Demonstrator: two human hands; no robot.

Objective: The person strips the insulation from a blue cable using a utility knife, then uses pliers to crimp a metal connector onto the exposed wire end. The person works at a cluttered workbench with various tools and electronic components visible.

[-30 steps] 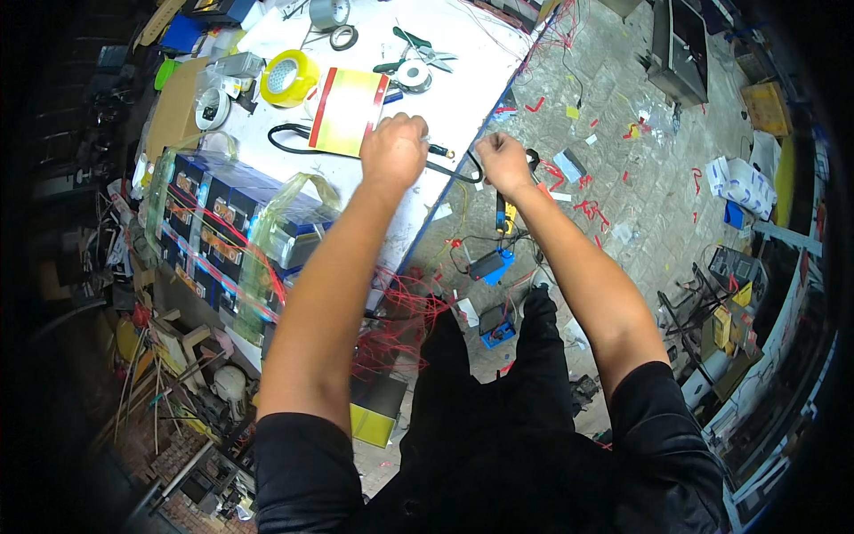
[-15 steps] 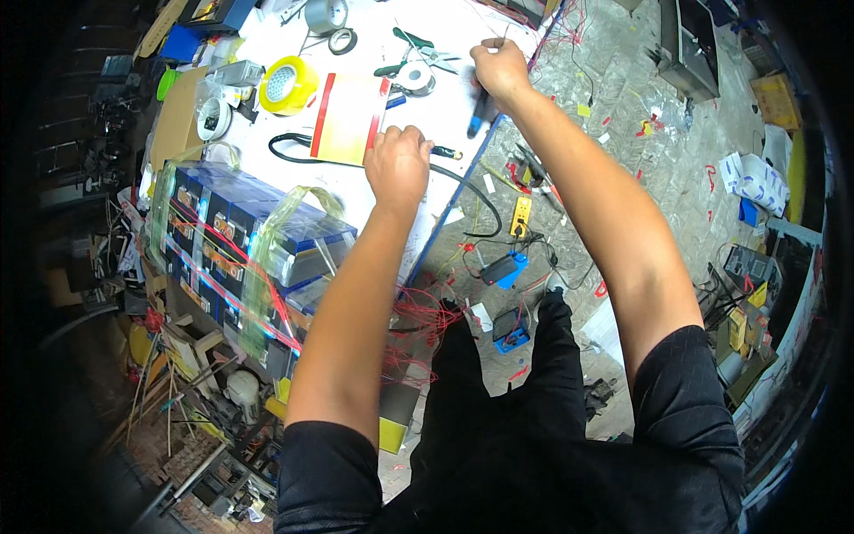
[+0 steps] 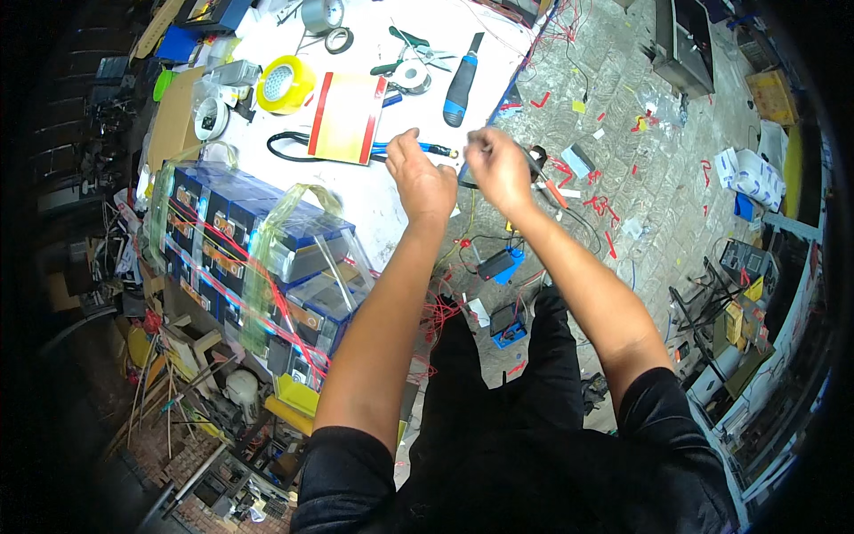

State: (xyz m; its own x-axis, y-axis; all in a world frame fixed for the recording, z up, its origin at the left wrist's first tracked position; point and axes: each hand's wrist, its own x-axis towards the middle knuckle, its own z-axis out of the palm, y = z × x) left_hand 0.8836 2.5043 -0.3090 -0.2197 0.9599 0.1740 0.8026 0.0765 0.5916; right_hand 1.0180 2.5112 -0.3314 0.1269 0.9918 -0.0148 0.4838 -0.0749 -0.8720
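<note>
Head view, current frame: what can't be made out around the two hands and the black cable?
All in the head view:
Right hand: fingers blurred, so any grip is unclear.
Left hand: palm hidden by the back of the hand.
Black cable: partly hidden under the yellow-and-red card.

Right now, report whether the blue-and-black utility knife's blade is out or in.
Out: the blue-and-black utility knife has a slim dark blade projecting from its far end.
</note>
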